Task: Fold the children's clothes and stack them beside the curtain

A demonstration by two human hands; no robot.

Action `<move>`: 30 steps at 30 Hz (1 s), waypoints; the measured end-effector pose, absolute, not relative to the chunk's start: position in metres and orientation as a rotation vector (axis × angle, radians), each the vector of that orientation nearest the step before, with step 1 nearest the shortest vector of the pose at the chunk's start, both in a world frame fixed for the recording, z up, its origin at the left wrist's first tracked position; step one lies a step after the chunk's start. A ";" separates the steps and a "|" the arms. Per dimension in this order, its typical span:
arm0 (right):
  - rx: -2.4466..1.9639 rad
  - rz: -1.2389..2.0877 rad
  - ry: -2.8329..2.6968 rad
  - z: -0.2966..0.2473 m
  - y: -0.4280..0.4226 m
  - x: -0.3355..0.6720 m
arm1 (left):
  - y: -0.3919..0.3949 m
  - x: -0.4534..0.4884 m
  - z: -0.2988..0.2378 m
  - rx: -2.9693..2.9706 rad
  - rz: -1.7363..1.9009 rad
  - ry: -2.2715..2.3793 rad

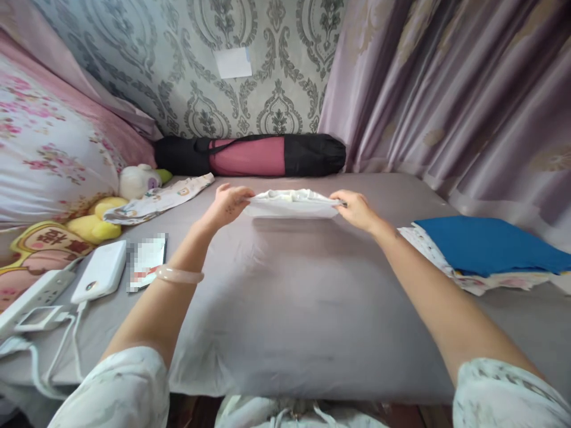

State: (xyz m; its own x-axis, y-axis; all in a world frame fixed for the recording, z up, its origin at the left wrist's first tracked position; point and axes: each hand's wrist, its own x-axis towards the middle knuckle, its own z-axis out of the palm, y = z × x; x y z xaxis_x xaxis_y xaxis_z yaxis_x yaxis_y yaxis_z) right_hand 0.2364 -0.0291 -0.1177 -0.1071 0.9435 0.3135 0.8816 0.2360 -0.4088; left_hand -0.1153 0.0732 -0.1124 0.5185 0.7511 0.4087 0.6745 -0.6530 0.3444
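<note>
A white garment (292, 205) is stretched between my two hands above the grey sheet; its top edge is bunched, and its exact kind cannot be made out. At its left end, my left hand (228, 205) pinches a corner between thumb and fingers. The opposite corner is gripped by my right hand (354, 209), where a small dark bit shows at the fingertips. Below the cloth, a soft shadow falls on the bed (285, 309). To the right lies a stack of folded cloths with a blue cloth (486, 244) on top.
A black and pink rolled bag (250, 156) lies along the wall. On the left are a patterned cloth (165, 199), plush toys (96, 220), a white power bank (100, 270), a power strip (38, 297) with cables, and a small packet (147, 261). Curtains (446, 89) hang at right.
</note>
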 end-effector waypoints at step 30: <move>-1.948 0.150 -2.154 -0.205 -0.036 0.109 | 0.004 -0.028 -0.203 2.692 0.202 1.376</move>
